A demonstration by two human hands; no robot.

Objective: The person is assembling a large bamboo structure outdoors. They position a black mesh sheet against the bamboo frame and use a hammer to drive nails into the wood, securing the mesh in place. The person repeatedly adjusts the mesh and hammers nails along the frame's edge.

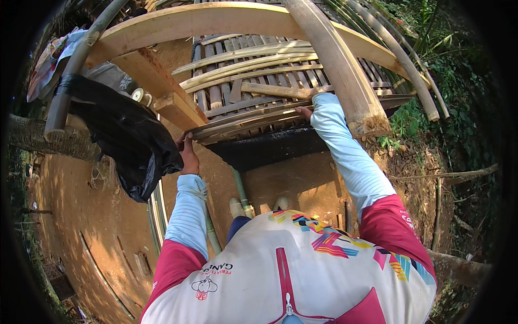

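Long thin bamboo strips (251, 120) lie along the near edge of a slatted bamboo platform (216, 100). At their left end my left hand (188, 155) is closed on them, its thumb along the end. My right hand (306, 110) grips the strips farther right, its fingers partly hidden behind its sleeve and the strips. Just beyond the right hand lies a tool with a flat head and a wooden handle (275, 89), perhaps a hatchet. Pale split bamboo lengths (248, 67) rest across the platform behind it. A black panel (270, 148) hangs below the strips.
A curved wooden beam (199, 24) crosses above the platform, with a thick bamboo pole (345, 65) slanting over it at right. Upright timber (162, 89) stands at left beside a black plastic sheet (121, 132) hanging from a pole. Green bamboo poles (211, 232) lie near my feet.
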